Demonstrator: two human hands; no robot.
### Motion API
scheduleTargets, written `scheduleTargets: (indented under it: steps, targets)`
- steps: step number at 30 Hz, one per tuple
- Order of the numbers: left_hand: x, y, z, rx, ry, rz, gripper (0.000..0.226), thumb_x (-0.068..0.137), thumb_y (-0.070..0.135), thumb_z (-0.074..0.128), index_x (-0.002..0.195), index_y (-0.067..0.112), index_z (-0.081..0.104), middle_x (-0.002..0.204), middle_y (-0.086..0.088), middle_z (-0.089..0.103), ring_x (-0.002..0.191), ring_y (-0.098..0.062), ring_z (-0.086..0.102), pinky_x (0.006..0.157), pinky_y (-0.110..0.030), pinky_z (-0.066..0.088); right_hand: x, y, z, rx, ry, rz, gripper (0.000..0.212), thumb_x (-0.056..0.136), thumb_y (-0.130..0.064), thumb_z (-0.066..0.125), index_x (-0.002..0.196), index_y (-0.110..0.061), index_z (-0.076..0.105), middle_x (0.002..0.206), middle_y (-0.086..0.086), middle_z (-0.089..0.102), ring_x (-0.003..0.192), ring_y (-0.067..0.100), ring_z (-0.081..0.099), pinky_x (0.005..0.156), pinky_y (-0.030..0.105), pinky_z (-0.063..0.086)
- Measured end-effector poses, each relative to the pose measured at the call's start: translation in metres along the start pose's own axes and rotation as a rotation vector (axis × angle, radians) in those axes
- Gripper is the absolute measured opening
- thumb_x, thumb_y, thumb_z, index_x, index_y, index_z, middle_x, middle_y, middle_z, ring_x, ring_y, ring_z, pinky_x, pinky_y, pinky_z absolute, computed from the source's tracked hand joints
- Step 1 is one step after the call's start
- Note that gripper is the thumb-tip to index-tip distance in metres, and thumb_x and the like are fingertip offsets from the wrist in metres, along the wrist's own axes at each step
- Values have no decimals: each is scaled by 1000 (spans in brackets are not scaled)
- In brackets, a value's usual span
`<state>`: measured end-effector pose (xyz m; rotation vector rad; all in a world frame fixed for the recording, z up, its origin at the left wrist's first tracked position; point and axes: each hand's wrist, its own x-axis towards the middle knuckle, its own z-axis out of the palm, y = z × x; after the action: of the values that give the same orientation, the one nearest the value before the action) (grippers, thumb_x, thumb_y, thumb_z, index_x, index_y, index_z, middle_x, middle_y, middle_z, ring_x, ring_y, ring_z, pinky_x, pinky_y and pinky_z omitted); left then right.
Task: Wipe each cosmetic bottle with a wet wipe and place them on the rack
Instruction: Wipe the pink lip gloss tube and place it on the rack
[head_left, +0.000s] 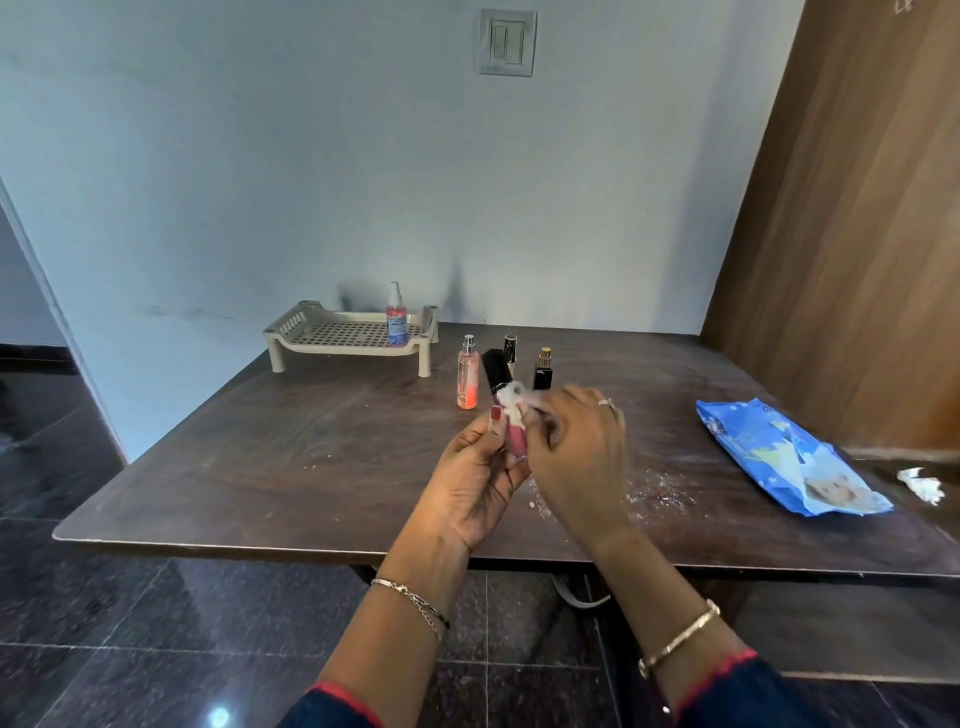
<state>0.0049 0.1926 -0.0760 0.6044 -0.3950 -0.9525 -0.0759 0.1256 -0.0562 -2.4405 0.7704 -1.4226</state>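
We see the left hand (480, 467) raised above the middle of the dark wooden table (260, 457), thumb and fingers curled round a pink lip gloss tube (517, 440). The tube tilts slightly, its long black cap pointing up and away from us. The right hand (576, 452) comes in from the right, and its fingertips pinch a small white wet wipe (511, 397) against the tube where the pink body meets the cap. That hand is blurred, so we cannot make out each finger. It wears a ring, and both wrists carry bracelets.

Just behind the hands three more bottles stand upright on the table: a clear spray bottle of orange-pink liquid (467, 375), a small bottle with a black cap (510, 348) and a black bottle with a gold cap (544, 370).

The cream plastic rack (332, 332) stands at the far edge of the table, against the wall. A pink spray bottle with a blue label (396, 321) stands upright on its right side.

To the right, well apart from the hands, we find a blue pack of wet wipes (779, 452) lying flat. A crumpled white wipe (922, 483) lies beyond it near the table's right edge. White specks (657, 488) are scattered on the tabletop between the right hand and the pack.
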Motion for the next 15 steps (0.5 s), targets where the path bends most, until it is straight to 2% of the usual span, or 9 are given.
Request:
scheduleTargets:
  steps: [2, 5, 7, 10, 12, 15]
  targets:
    - [1, 0, -1, 71, -8, 7, 28, 97, 11, 42, 93, 3, 70, 85, -12, 73, 73, -17, 71, 71, -31, 59, 18, -1, 7, -17, -36, -6, 21, 86, -22, 58, 102, -23, 72, 97, -6, 69, 92, 13, 58, 86, 28, 36]
    - [8, 9, -9, 179, 38, 36, 21, 96, 12, 47, 99, 6, 67, 87, -9, 73, 75, -17, 70, 75, -34, 57, 36, 3, 20, 65, -119, -16, 21, 86, -20, 57, 100, -26, 71, 94, -8, 69, 87, 14, 61, 80, 32, 46]
    - [17, 22, -18, 293, 99, 60, 18, 94, 14, 51, 103, 8, 65, 94, -10, 72, 83, -19, 70, 79, -35, 56, 42, 8, 34, 226, -223, 84, 16, 89, -17, 59, 98, -23, 71, 93, -6, 69, 87, 14, 61, 77, 32, 48]
    - [36, 56, -29, 488, 215, 102, 18, 93, 18, 53, 109, 10, 59, 104, -7, 70, 95, -24, 66, 79, -36, 53, 52, 13, 56, 430, -364, 319, 15, 92, -15, 56, 100, -17, 68, 97, -1, 67, 91, 18, 63, 81, 36, 51]
    - [52, 85, -38, 628, 313, 146, 16, 93, 17, 54, 107, 11, 58, 106, -7, 68, 101, -26, 64, 86, -38, 54, 58, 14, 68, 467, -412, 383, 15, 94, -17, 53, 102, -16, 65, 95, 0, 66, 85, 17, 63, 72, 32, 51]
    - [85, 132, -55, 784, 405, 248, 21, 92, 15, 57, 111, 5, 58, 108, -13, 66, 101, -27, 64, 91, -43, 53, 66, 7, 84, 516, -471, 413, 13, 95, -15, 52, 103, -11, 63, 89, 5, 65, 63, 9, 57, 52, 19, 43]
